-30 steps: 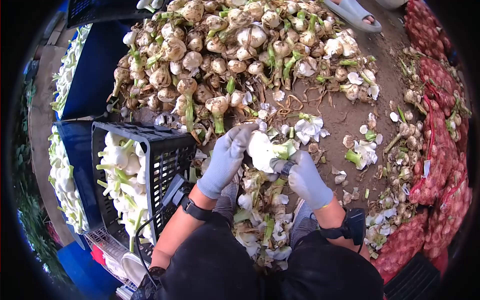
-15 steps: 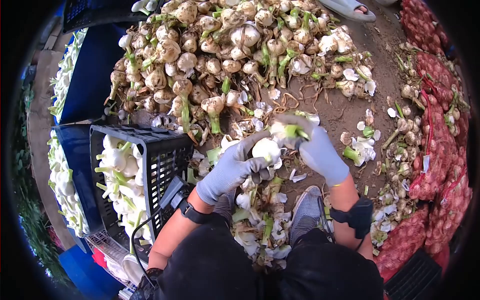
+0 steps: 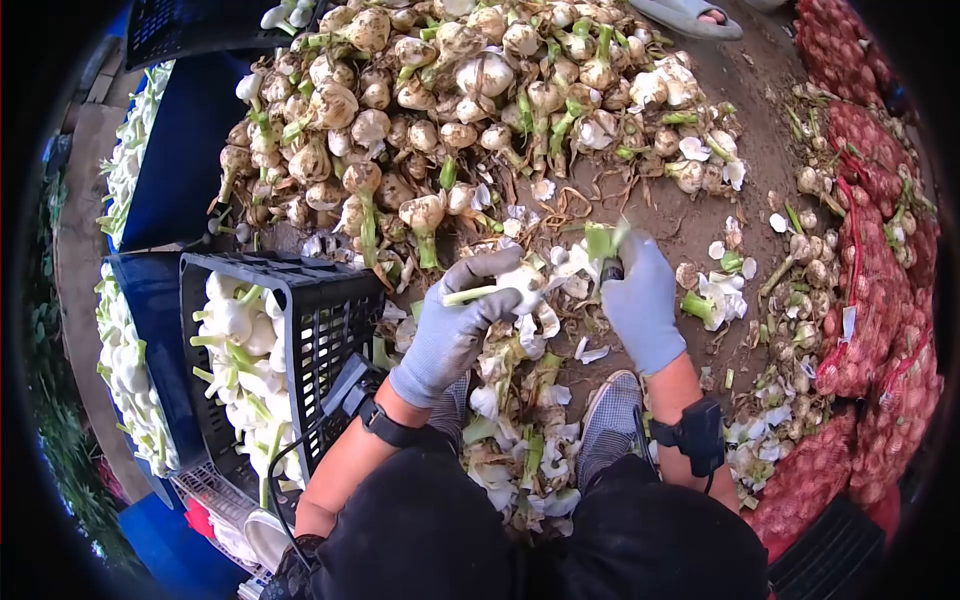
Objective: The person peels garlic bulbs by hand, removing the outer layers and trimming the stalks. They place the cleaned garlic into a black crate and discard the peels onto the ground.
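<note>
My left hand (image 3: 455,315), in a grey work glove, is closed around a peeled white garlic bulb (image 3: 524,284). Its pale green stem (image 3: 470,295) points left across the fingers. To the right, my gloved right hand (image 3: 642,305) grips a short dark-handled tool (image 3: 612,269). A strip of green-white peel (image 3: 603,240) sits at the tool's upper end and hides what is there. The two hands are apart, above loose white skins (image 3: 520,440) on the ground between my shoes.
A heap of unpeeled garlic (image 3: 400,130) covers the ground ahead. On the left stands a black crate (image 3: 335,310) with peeled garlic (image 3: 240,340), beside blue crates (image 3: 150,310). Red mesh sacks (image 3: 870,270) line the right. A sandalled foot (image 3: 700,15) shows at the top.
My hands have moved apart. The garlic in my left hand has turned, so its stem now points left. A green-white strip of peel is now away from the bulb, at my right hand.
</note>
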Demonstrator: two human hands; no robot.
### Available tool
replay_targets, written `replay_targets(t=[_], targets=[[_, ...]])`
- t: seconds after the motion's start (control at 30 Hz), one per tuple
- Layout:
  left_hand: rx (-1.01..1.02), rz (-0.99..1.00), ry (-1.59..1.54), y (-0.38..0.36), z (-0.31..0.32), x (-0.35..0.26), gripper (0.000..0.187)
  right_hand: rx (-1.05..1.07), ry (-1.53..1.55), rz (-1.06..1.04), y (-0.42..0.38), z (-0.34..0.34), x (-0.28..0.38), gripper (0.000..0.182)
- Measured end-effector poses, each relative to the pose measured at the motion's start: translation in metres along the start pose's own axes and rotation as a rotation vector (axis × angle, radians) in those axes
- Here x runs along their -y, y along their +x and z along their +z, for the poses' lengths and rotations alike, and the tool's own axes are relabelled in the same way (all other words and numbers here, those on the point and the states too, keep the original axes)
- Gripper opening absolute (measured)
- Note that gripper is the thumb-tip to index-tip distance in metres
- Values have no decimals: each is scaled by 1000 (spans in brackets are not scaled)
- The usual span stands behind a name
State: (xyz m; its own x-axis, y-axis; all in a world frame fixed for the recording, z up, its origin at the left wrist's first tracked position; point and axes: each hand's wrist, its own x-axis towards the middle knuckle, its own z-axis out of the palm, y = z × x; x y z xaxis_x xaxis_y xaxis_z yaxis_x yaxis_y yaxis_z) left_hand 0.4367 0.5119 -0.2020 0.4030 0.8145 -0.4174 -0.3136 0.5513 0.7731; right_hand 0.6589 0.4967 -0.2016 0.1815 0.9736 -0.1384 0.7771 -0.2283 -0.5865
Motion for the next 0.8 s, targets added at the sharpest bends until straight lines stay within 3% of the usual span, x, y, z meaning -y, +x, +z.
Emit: replay_targets(t=[0.07, 0.13, 0.17, 0.23, 0.3, 0.37, 0.47, 0.5, 0.57, 0.7, 0.77, 0.8], targets=[[-74, -5, 123, 1, 6, -5, 34, 97, -140, -48, 4, -2, -3, 35], [-68, 48, 166, 2, 7, -2, 32, -31, 171, -354, -15, 3, 8, 40], [-66, 107, 211, 3, 8, -1, 31, -29, 168, -354, -19, 5, 11, 40], [-98, 109, 211, 3, 9, 2, 23, 280, 458, -112, -22, 7, 17, 43], [-73, 224, 581, 7, 4, 6, 18, 279, 299, -70, -24, 2, 31, 41], [-103, 184, 552, 4, 8, 3, 19, 258, 34, -116, -25, 1, 37, 33], [-57, 144, 439, 4, 8, 4, 18, 167, -35, -150, -24, 7, 33, 23], [-13, 76, 342, 3, 9, 2, 18, 169, -38, -149, -24, 9, 28, 23], [30, 10, 247, 3, 5, 1, 18, 190, 407, 108, -21, 11, 16, 13], [108, 13, -229, 3, 4, -3, 26, -54, -3, 50, -23, 20, -30, 14], [57, -119, -314, 4, -5, -16, 31, -82, 95, 154, -24, 28, -67, 13], [-34, -104, -335, 6, -6, -7, 36, 45, 203, 196, -27, 29, -79, 15]])
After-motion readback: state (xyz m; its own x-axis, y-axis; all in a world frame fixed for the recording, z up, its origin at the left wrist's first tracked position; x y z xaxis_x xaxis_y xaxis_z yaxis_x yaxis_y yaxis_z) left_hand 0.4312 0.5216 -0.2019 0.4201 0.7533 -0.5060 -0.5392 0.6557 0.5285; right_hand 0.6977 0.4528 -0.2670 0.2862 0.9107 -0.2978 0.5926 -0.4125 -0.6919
